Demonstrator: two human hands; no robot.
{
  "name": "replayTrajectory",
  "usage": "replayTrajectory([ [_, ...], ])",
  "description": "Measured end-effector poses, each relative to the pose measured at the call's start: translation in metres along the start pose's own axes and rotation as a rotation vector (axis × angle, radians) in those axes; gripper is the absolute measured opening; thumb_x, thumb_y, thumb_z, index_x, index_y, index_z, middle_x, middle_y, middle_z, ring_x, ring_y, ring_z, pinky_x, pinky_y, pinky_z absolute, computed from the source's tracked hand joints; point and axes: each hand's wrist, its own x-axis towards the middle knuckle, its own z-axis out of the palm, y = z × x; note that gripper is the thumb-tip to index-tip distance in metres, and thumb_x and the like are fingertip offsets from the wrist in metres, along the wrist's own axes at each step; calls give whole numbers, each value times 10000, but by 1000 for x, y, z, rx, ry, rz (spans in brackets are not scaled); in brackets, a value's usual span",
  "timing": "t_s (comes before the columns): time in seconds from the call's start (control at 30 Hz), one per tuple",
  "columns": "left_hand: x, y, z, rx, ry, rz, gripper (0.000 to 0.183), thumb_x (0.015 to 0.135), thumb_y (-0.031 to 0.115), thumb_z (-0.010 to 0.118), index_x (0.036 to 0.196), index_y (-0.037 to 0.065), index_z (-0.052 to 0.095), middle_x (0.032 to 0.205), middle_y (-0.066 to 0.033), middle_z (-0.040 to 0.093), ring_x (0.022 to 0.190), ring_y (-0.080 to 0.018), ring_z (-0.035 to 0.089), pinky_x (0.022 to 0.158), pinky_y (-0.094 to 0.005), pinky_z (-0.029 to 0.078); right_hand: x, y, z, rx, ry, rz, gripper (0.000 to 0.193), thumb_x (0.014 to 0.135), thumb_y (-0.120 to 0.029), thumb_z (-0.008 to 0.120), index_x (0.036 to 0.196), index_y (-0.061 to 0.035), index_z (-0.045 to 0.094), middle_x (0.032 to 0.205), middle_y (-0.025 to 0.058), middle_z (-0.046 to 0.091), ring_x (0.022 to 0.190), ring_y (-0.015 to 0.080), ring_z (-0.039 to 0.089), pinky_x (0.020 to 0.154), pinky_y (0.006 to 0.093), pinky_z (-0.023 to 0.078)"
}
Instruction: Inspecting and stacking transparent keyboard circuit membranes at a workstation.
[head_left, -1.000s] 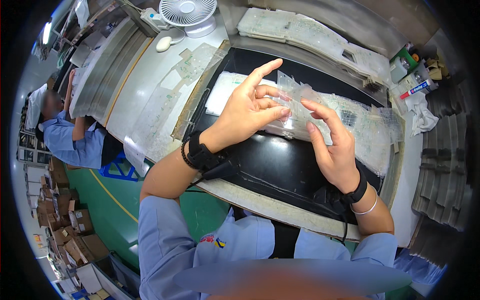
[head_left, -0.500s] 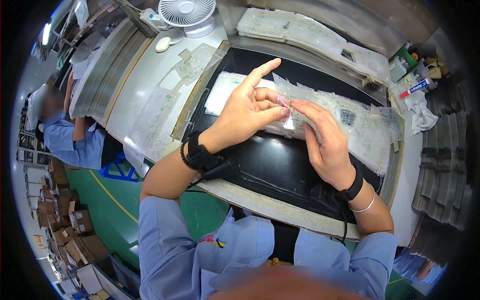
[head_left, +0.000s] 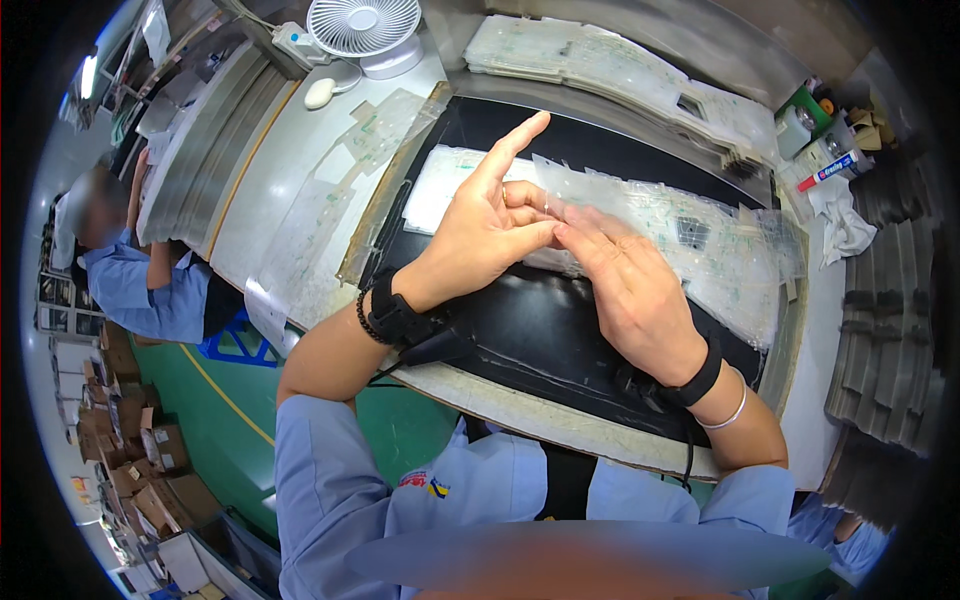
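Note:
Over a stack of clear printed plastic sheets [head_left: 735,265], my two hands meet at their fingertips. The thumb of my left hand [head_left: 485,235] presses against its curled fingers, while the index finger points up and away. From the right, my right hand [head_left: 635,295] has its thumb and fingers drawn together at the left thumb tip; some of these fingers are smeared by motion. Whatever lies between the fingertips is hidden. Just behind the left fingers, a corner of clear film [head_left: 550,172] stands up. The sheets rest on a black mat [head_left: 530,320].
A further stack of clear sheets [head_left: 600,60] lies along the back. At the back left stand a white fan [head_left: 365,25] and a white computer mouse [head_left: 319,94]. On the right are a marker pen [head_left: 828,172], crumpled tissue [head_left: 845,225] and grey stacked sheets [head_left: 885,340]. A co-worker [head_left: 140,270] sits left.
My right hand has moved left and turned over, its fingers closing onto my left fingertips. The small clear piece seen there before is now covered. My left hand has barely shifted.

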Motion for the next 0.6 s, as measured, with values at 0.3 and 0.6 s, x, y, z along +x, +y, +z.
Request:
replayTrajectory([
  [0.3, 2, 3, 6, 4, 1, -20, 814, 768, -98, 561, 1390, 99, 75, 874, -125, 572, 834, -146, 586, 763, -259, 491, -4, 4, -1, 164, 63, 81, 373, 725, 11, 513, 1098, -8, 508, 1046, 161, 569, 954, 303, 567, 846, 374, 449],
  [0.6, 4, 4, 1, 3, 51, -126, 836, 759, -71, 595, 1385, 73, 59, 899, -166, 584, 861, -186, 606, 775, -285, 497, 1, 2, -4, 710, 193, 410, 300, 825, 95, 419, 1105, -3, 464, 1012, 164, 582, 940, 253, 594, 805, 286, 456],
])
